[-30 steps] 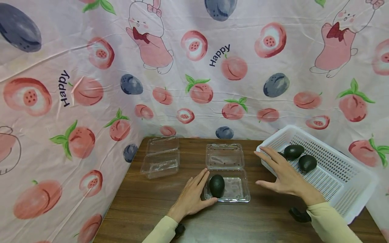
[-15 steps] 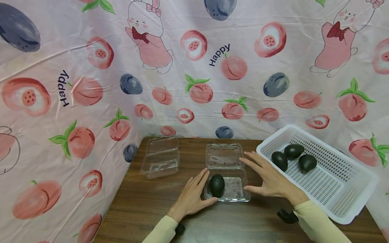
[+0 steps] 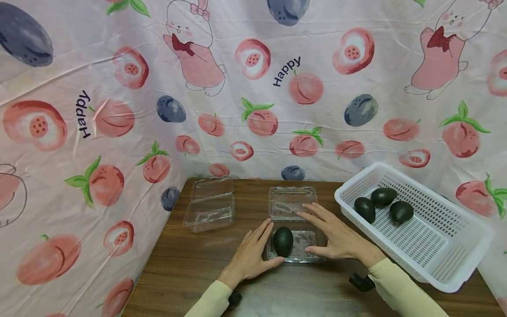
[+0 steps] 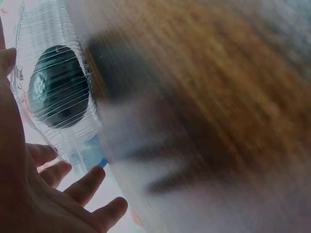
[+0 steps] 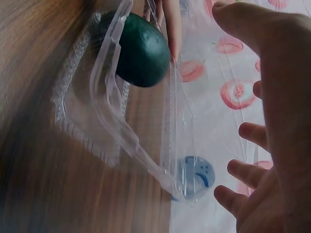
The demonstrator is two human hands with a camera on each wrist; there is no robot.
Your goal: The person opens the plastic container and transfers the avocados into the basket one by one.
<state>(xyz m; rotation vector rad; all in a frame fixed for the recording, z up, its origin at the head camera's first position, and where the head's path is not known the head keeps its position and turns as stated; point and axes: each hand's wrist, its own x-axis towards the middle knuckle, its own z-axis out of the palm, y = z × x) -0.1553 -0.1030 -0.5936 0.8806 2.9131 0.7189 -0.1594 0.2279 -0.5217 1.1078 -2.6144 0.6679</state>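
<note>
A dark green avocado (image 3: 283,241) lies in the left part of a clear plastic clamshell box (image 3: 295,259), whose lid (image 3: 287,200) is laid back toward the wall. My left hand (image 3: 249,256) rests at the box's left side, fingers straight along that edge and thumb by the front left corner. Over the right part of the box hovers my right hand (image 3: 336,235), fingers spread and holding nothing. Through the box's ribbed wall the avocado (image 4: 60,87) shows in the left wrist view. The right wrist view has the same avocado (image 5: 142,51) beyond the box's rim.
To the right stands a white slotted basket (image 3: 471,246) with three more avocados (image 3: 401,212) at its far left end. A second clear clamshell box (image 3: 211,215) sits open at the back left of the wooden table (image 3: 170,273). Printed cloth (image 3: 261,167) hangs behind.
My right hand has moved left from the basket's edge to above the right side of the clamshell box, uncovering an avocado in the basket. The left hand has stayed put.
</note>
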